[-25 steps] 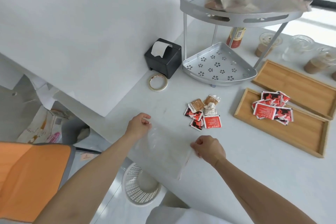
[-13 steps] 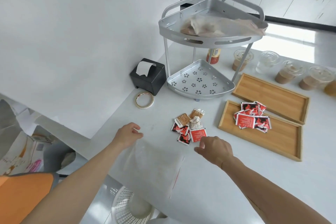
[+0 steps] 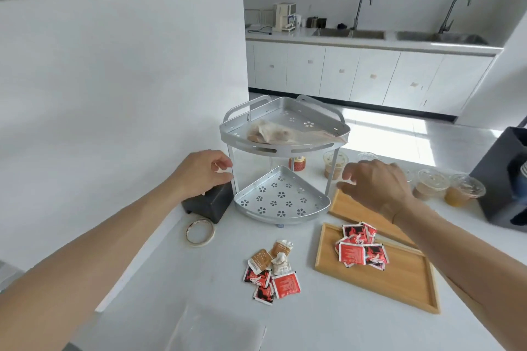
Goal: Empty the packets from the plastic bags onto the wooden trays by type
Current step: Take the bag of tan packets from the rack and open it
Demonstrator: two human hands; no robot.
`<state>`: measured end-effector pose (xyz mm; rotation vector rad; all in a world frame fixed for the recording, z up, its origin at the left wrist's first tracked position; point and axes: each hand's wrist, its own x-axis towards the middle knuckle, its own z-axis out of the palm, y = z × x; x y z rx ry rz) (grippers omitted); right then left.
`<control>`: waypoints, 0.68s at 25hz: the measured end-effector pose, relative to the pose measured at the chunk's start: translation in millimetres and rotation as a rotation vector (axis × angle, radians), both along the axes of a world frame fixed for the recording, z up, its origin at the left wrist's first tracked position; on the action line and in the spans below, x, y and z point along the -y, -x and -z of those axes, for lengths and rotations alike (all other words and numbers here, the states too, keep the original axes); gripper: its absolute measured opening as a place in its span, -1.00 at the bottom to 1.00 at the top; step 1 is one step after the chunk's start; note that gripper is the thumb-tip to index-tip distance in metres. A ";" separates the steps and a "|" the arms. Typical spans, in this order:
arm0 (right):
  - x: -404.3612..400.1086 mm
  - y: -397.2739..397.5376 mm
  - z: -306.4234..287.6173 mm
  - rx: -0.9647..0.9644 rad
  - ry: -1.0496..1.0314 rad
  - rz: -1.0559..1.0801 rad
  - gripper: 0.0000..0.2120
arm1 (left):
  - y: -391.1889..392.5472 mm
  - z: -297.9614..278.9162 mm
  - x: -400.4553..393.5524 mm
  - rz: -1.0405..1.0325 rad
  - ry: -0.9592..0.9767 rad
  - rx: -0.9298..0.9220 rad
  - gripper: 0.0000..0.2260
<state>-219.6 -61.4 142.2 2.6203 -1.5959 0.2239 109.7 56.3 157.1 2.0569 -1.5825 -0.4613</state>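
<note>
The job looks about half done. A bunch of red packets (image 3: pixel 361 248) sits on the near wooden tray (image 3: pixel 399 285). The far wooden tray (image 3: pixel 349 206) looks bare, though the right arm hides part of it. A small mixed pile (image 3: pixel 271 271) of red and brown packets lies on the white table (image 3: pixel 313 328), just left of the near tray. These are not sorted yet. I think the red ones belong with the other red ones, and the brown ones go on the far tray.

An empty clear bag (image 3: pixel 216 328) lies flat at the near edge of the table, close to the person. 1 more plastic bag (image 3: pixel 281 132), full of brownish packets, rests on the top shelf of the silver rack (image 3: pixel 285 196). That bag has not been emptied.

Both hands are up near the rack and hold nothing. The left hand (image 3: pixel 204 172) is beside the rack's left post, with its fingers curled loosely, over a black box (image 3: pixel 209 202). The right hand (image 3: pixel 376 184) is by the rack's right post, with fingers spread and bent. The full bag is above and between the 2 hands, not touched by either. The mixed pile is below them, nearer to the person. My guess is that the hands are going for the full bag.
</note>
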 end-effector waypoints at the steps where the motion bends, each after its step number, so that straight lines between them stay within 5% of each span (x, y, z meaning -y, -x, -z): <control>1: 5.1 1.7 -12.9 0.029 0.043 0.010 -0.70 | 3.2 -16.6 6.4 0.028 0.035 0.029 -0.83; 7: 14.0 -1.8 -63.2 0.193 0.211 -0.027 -0.61 | 46.7 -87.0 45.0 0.229 0.216 0.156 -0.69; 11: 10.9 -15.3 -65.2 0.131 0.151 -0.076 -0.64 | 82.1 -102.6 65.4 0.419 0.190 0.415 -0.63; 17: 20.5 -24.0 -62.5 0.202 0.148 -0.015 -0.83 | 102.2 -106.5 69.7 0.451 0.216 0.470 -0.93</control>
